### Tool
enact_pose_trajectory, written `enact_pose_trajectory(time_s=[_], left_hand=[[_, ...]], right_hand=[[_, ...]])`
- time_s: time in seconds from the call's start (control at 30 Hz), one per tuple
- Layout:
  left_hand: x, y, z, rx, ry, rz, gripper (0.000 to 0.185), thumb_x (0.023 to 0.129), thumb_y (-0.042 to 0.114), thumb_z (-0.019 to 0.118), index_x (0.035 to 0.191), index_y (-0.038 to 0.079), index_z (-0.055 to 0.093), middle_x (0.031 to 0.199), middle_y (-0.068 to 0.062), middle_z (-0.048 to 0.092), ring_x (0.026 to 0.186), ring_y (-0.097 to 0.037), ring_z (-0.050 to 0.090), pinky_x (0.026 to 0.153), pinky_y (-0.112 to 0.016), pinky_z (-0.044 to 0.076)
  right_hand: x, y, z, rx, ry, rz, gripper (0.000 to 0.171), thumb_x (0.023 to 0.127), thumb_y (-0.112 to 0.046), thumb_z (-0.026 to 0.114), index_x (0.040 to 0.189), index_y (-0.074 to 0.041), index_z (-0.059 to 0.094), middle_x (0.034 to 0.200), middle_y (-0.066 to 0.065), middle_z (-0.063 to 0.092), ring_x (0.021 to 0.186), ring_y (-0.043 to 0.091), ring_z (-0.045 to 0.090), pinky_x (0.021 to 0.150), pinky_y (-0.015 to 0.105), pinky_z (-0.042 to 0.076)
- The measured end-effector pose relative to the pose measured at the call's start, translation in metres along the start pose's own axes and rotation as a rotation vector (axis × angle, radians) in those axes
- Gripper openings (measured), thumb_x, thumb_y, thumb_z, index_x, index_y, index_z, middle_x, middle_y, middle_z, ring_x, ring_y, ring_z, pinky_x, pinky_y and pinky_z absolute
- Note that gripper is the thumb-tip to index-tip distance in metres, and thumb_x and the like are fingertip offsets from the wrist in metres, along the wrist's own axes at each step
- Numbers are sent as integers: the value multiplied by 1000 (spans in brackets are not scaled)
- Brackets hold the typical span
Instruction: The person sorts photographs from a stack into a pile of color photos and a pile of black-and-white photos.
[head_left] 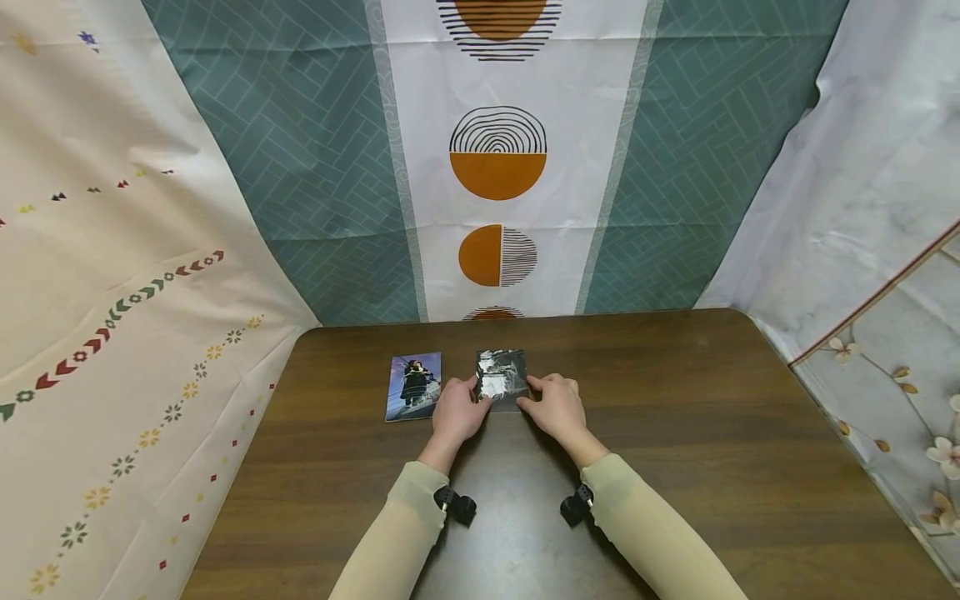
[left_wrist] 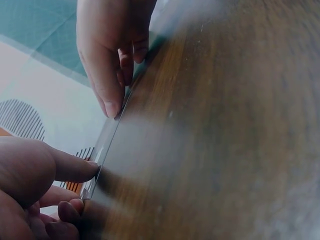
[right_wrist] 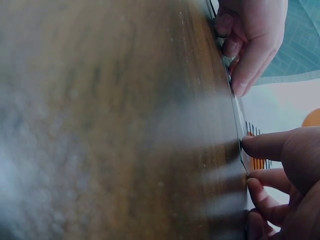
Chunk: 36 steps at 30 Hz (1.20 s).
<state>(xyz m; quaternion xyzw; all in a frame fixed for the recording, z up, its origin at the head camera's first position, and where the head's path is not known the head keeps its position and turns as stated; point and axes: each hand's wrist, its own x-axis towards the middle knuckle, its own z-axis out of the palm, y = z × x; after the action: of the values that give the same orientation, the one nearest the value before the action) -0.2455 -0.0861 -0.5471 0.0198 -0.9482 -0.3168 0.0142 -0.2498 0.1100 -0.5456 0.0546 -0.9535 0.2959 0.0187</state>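
Observation:
A dark picture card [head_left: 502, 375] with a grey and white image lies on the table toward its far edge. My left hand [head_left: 459, 410] holds its left side and my right hand [head_left: 557, 407] its right side, thumbs at the near corners. In the left wrist view the left hand [left_wrist: 35, 185] has its thumb and fingers at a corner of the thin, glossy edge. The right wrist view shows the right hand [right_wrist: 295, 175] gripping the opposite corner in the same way. Left of my left hand lies a second picture card [head_left: 414, 386], with figures against a blue-purple background.
The brown wooden table [head_left: 675, 433] has a glossy reflection in front of the hands. A patterned curtain [head_left: 330, 167] hangs behind it, with light cloths [head_left: 150, 292] at the left and right sides. Small black cameras [head_left: 455, 506] sit on both wrists.

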Motion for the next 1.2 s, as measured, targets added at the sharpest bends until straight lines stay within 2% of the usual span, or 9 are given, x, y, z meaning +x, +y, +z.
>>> enact_pose_trajectory(time_s=[0.27,0.4,0.97,1.2], left_hand=[[0,-2,-3,-26,-4,2,60,97,31,78,149,4,63,114,-15,64,86,-24,58,69,-41,48],[-1,-2,-4,-52,-10,-4,60,97,31,78,149,4,63,112,-14,64,83,-23,56,68,-40,46],[-2,-6,-5,-84,-20,5,60,97,30,78,148,2,64,110,-13,64,85,-23,56,73,-41,48],[-3,-9,-8,-170,-38,44,59,95,25,78,144,-3,64,103,-12,63,89,-24,55,83,-45,50]], right_hand=[[-2,-2,-1,21,-7,13,56,96,-35,80,144,-8,69,132,20,65,127,46,51,103,56,45],[-3,-3,-2,33,-13,22,56,97,-35,79,144,-8,69,132,20,64,128,46,51,103,57,45],[-6,-1,-1,68,-15,24,55,97,-34,80,143,-6,69,131,20,65,129,46,51,108,57,42],[-4,5,-4,148,-17,16,49,97,-28,80,139,-3,72,125,19,70,127,47,55,109,60,41]])
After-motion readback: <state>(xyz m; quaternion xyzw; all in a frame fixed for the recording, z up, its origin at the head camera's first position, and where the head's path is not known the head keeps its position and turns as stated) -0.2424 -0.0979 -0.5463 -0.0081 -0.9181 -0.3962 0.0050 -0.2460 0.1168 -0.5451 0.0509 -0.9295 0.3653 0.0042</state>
